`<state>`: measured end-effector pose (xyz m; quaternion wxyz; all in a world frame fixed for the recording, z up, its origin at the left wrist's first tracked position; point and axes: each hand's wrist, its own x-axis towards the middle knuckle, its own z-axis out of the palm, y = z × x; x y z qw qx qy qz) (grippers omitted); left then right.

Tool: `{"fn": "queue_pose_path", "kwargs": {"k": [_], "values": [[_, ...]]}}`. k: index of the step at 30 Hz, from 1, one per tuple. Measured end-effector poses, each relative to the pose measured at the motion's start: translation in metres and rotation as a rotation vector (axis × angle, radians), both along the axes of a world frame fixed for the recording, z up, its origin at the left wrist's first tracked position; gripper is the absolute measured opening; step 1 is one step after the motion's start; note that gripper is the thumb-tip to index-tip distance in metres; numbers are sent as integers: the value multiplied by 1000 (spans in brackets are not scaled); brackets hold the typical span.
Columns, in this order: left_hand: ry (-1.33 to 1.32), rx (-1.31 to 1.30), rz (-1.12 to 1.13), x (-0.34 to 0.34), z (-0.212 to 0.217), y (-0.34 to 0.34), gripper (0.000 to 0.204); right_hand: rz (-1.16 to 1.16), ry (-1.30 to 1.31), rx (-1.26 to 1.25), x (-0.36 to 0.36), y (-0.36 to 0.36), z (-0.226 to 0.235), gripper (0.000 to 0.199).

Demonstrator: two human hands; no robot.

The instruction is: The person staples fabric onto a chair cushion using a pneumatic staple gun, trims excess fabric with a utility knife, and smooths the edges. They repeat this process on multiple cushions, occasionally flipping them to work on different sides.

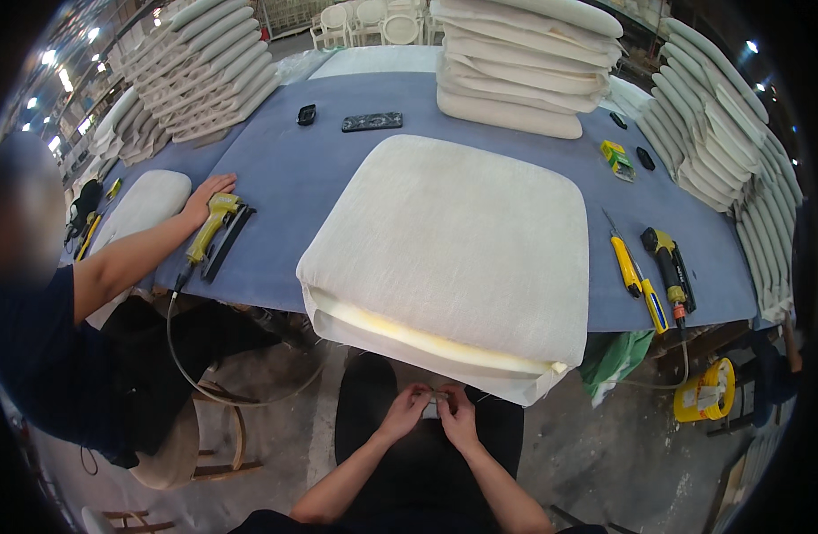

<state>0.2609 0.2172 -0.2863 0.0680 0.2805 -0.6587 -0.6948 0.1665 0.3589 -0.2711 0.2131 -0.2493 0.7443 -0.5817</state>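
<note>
My left hand (410, 408) and my right hand (458, 416) meet low over my lap. Both are closed, fingertips together around a small pale object (431, 409) whose kind I cannot make out. Just beyond them, a large seat cushion (453, 240) in whitish fabric lies at the table's near edge. Its front side gapes, and a yellowish foam strip (400, 331) shows between the top cover and a loose flap (409, 354). Neither hand touches the cushion.
Right of the cushion lie a yellow-handled screwdriver (624, 267), a yellow-and-blue tool (654, 307) and a pneumatic stapler (667, 267). Another stapler (218, 231) sits left, beside a co-worker's hand (215, 191). Cushion stacks (525, 71) line the back; a phone (372, 122) lies before them.
</note>
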Motion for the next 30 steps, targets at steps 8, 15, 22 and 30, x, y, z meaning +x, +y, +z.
{"fn": "queue_pose_path", "kwargs": {"k": [8, 15, 22, 30], "values": [[34, -22, 82, -1, -8, 5, 39, -20, -110, -9, -1, 1, 0, 26], [102, 69, 80, -1, -4, 1, 27, -7, 13, -117, 2, -2, 0, 28], [30, 9, 105, -1, 3, 2, 23, 19, 85, 51, -1, 2, 4, 29], [243, 140, 122, 0, -4, 5, 25, 10, -177, -31, 1, 0, 9, 26]]}}
